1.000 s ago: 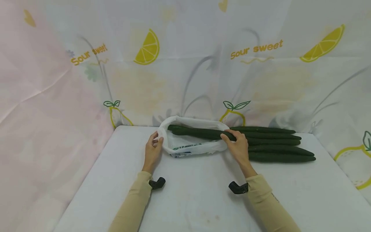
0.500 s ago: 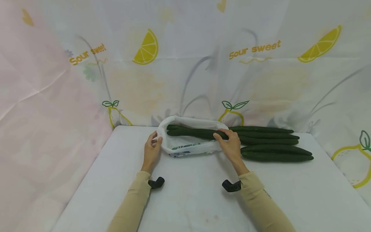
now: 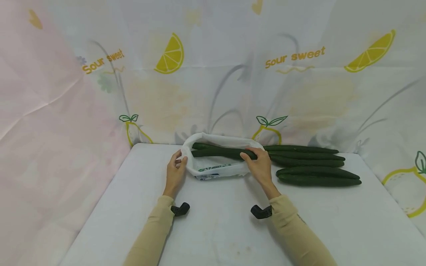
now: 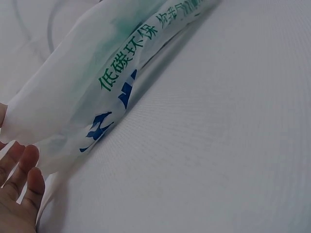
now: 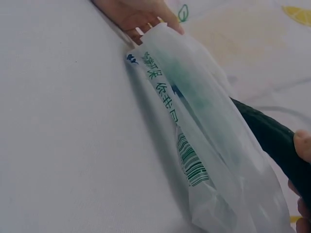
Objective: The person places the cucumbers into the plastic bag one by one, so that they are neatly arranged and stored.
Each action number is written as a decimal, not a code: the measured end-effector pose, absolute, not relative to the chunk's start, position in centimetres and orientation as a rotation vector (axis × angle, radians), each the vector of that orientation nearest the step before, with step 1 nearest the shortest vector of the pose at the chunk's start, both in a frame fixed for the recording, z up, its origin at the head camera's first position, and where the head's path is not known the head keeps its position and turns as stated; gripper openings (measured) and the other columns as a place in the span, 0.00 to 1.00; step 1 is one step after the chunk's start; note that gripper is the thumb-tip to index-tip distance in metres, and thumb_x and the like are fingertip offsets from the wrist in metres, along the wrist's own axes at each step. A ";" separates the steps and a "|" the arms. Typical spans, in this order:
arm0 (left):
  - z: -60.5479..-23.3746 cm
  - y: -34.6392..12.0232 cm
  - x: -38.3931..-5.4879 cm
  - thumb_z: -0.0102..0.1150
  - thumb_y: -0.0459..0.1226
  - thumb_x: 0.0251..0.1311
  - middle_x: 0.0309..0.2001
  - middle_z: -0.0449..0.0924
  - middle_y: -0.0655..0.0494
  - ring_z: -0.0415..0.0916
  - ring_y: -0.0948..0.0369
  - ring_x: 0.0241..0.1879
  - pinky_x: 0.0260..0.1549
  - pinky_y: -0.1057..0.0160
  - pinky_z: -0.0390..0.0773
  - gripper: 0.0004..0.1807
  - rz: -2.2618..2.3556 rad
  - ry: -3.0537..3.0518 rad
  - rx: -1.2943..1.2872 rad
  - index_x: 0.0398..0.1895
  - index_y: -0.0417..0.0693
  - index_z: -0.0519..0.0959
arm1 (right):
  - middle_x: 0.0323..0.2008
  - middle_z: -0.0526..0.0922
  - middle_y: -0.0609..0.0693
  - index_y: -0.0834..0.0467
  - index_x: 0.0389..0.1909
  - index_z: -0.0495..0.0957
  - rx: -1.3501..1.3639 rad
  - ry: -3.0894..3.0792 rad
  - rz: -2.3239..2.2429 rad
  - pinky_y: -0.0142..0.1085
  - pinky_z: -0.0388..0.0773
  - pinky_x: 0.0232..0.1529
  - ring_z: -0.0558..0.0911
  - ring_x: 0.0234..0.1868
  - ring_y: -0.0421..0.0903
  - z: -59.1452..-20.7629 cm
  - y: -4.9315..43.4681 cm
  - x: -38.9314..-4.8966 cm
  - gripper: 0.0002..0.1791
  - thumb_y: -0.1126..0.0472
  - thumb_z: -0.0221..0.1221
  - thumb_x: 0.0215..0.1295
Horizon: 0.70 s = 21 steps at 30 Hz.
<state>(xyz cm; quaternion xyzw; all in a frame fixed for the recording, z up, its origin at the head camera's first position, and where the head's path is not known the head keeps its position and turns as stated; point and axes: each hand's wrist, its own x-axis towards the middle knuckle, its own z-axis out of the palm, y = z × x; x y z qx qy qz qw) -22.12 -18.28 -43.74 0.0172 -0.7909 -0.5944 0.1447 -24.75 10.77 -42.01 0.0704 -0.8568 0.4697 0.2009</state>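
A white plastic bag (image 3: 213,170) with green and blue print lies on its side, its mouth held wide. My left hand (image 3: 175,173) holds its left end, thumb in front and fingers at the rim; in the left wrist view the fingers (image 4: 29,167) meet the bag's edge. My right hand (image 3: 261,167) grips the right end of a long dark green cucumber (image 3: 221,152), whose left part lies inside the bag's mouth. Another cucumber (image 3: 201,145) shows behind it in the bag. The right wrist view shows the thumb (image 5: 303,145) on the held cucumber, above the bag's edge.
Several more cucumbers (image 3: 306,156) lie side by side right of the bag, and a separate pair (image 3: 317,176) lies nearer the front. All are on a white table (image 3: 219,221). A lemon-printed curtain (image 3: 213,92) stands right behind the table's back edge.
My right hand has moved left with the cucumber, lowering it further into the bag. The left hand stays on the bag's left end.
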 end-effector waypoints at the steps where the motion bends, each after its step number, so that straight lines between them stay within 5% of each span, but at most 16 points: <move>1: -43.7 -18.3 -22.1 0.51 0.39 0.68 0.63 0.67 0.40 0.71 0.47 0.52 0.42 0.69 0.70 0.26 -1.714 -2.280 0.050 0.67 0.41 0.64 | 0.48 0.82 0.59 0.60 0.48 0.82 0.198 -2.394 1.307 0.51 0.69 0.55 0.75 0.50 0.58 -41.9 10.7 -24.8 0.22 0.50 0.66 0.57; 15: -44.3 -18.5 -22.4 0.51 0.38 0.68 0.62 0.67 0.39 0.70 0.48 0.49 0.39 0.74 0.70 0.26 -1.708 -2.268 0.049 0.66 0.38 0.64 | 0.50 0.81 0.58 0.57 0.50 0.81 0.162 -2.477 1.261 0.52 0.68 0.57 0.74 0.54 0.57 -41.5 10.2 -25.3 0.24 0.47 0.64 0.58; 21: -46.8 -18.9 -23.9 0.52 0.44 0.67 0.62 0.69 0.45 0.72 0.51 0.48 0.39 0.72 0.71 0.26 -1.693 -2.241 0.053 0.66 0.47 0.66 | 0.51 0.80 0.61 0.59 0.52 0.79 0.222 -2.561 1.181 0.53 0.68 0.56 0.74 0.53 0.60 -41.8 11.0 -25.6 0.24 0.49 0.64 0.59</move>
